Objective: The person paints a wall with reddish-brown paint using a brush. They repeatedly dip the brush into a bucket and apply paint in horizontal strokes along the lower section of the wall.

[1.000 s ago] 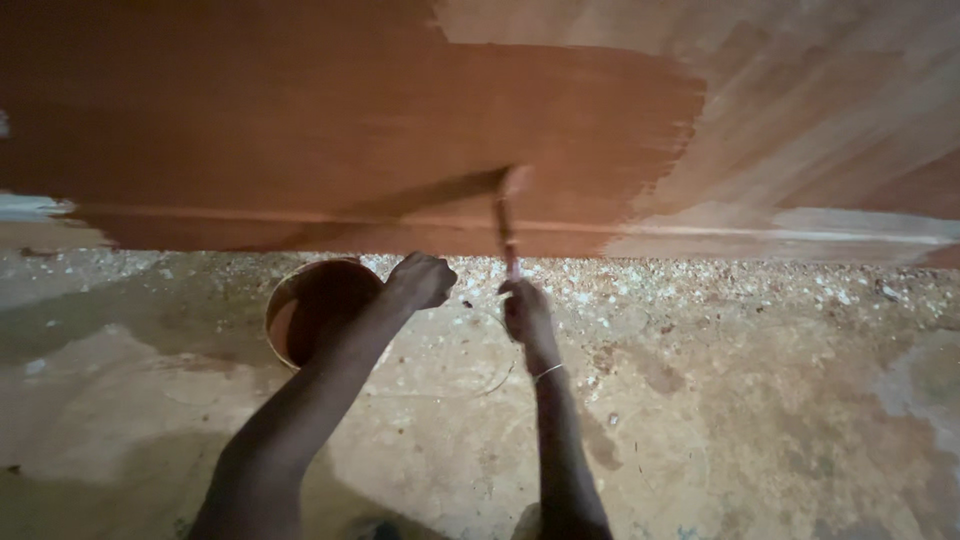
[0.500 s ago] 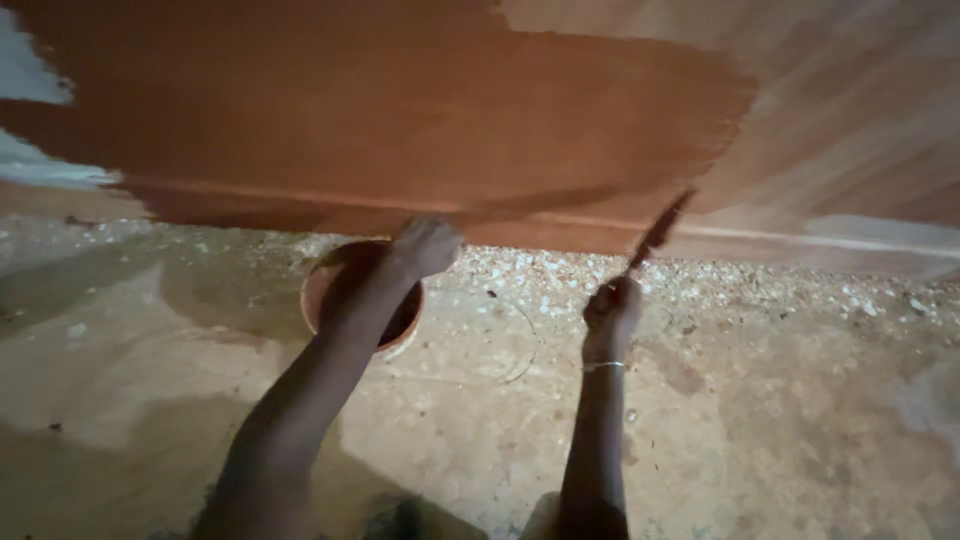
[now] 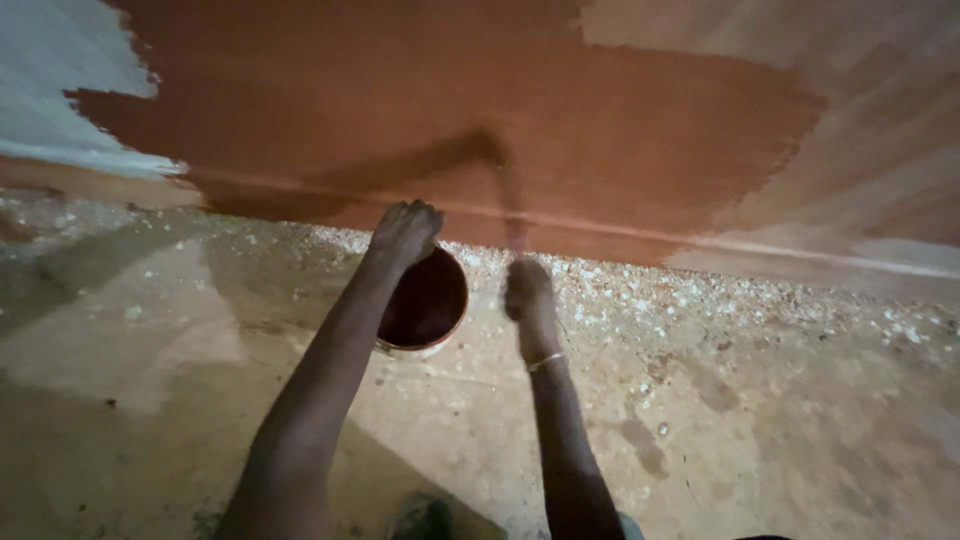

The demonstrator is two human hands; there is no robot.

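Observation:
My left hand point(image 3: 404, 231) grips the far rim of a small round paint tub point(image 3: 428, 305) filled with reddish-brown paint, which sits on the floor by the wall. My right hand point(image 3: 529, 292), blurred by motion, is closed around the handle of a paintbrush point(image 3: 512, 205) that points up at the wall. The brush head lies against the reddish-brown painted area point(image 3: 560, 130) low on the wall. A thin bracelet circles my right wrist.
The wall's right part point(image 3: 880, 150) is bare pale wood-toned surface, and a white patch point(image 3: 50, 80) shows at the upper left. The dusty concrete floor point(image 3: 750, 420) carries pale chips and debris along the wall's base. A dark foot point(image 3: 420, 518) shows at the bottom.
The brush swung from the right edge of the painted patch back toward the middle, above the tub. My left hand stays on the tub's rim; the view shifted right.

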